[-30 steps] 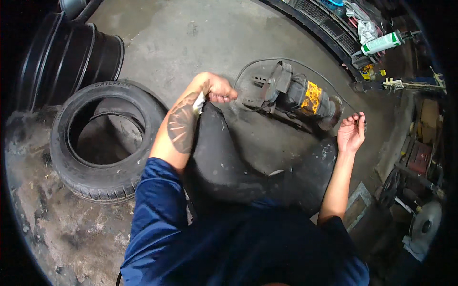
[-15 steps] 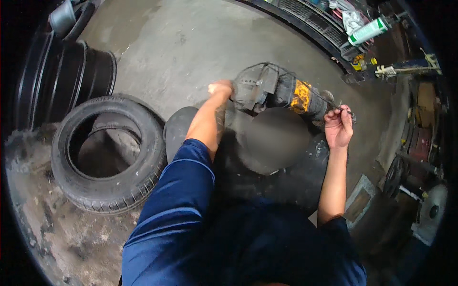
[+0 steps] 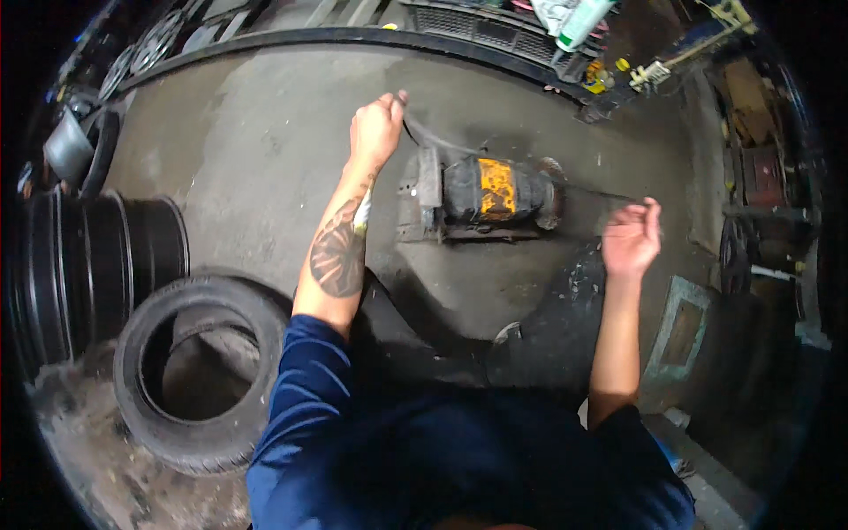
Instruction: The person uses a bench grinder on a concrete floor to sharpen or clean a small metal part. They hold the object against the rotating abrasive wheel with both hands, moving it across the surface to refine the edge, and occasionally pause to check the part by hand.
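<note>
My left hand (image 3: 375,132) is raised above a dark electric machine (image 3: 468,194), its fingers closed on a thin black cable (image 3: 411,124). The machine lies on the concrete floor, with a motor body, a worn yellow label (image 3: 497,188), a metal bracket at the left end and a round disc at the right. My right hand (image 3: 630,237) is right of the machine, fingers curled, pinching a stretch of the cable near the fingertips. My dark-clad knees (image 3: 565,318) are bent beneath my arms.
A loose tyre (image 3: 141,371) lies at lower left beside stacked black rims (image 3: 106,274). A long dark frame (image 3: 309,37) with a grille crosses the back, holding a white-green tube (image 3: 579,22) and rags. Boxes and parts (image 3: 751,124) line the right side, near a square metal frame (image 3: 658,353).
My left hand has moved forward and up with the cable. My right hand stays on the cable at the right. The view has shifted, showing more of the back of the floor.
</note>
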The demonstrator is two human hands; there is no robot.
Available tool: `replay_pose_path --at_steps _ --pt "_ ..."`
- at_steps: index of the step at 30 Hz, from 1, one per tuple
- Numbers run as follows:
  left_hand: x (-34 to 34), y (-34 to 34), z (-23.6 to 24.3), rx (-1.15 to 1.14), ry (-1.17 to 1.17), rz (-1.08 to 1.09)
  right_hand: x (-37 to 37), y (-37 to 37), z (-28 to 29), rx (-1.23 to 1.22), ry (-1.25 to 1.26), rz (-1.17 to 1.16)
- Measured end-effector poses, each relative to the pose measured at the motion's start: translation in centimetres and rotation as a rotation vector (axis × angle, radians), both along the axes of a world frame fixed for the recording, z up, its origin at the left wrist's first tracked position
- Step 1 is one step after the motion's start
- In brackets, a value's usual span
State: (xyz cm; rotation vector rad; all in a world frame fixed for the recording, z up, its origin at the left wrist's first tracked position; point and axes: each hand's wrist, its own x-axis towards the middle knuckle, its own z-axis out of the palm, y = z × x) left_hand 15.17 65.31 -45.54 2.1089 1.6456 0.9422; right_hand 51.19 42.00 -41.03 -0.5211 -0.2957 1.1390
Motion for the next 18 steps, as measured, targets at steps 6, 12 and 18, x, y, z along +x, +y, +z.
replay_pose_path --at_steps 6,12,18 --pt "3.9 -2.5 3.9 -0.066 0.123 -0.359 12.6 -8.4 5.9 0.127 -0.149 -0.673" --pt "2.5 -1.4 2.5 -0.174 -0.115 -0.219 23.8 -17.9 11.7 0.229 -0.468 -0.87" --pt "4.4 -3.6 4.8 -0.279 -0.392 -0.149 19.1 -16.9 19.7 0.327 -0.562 -0.565"
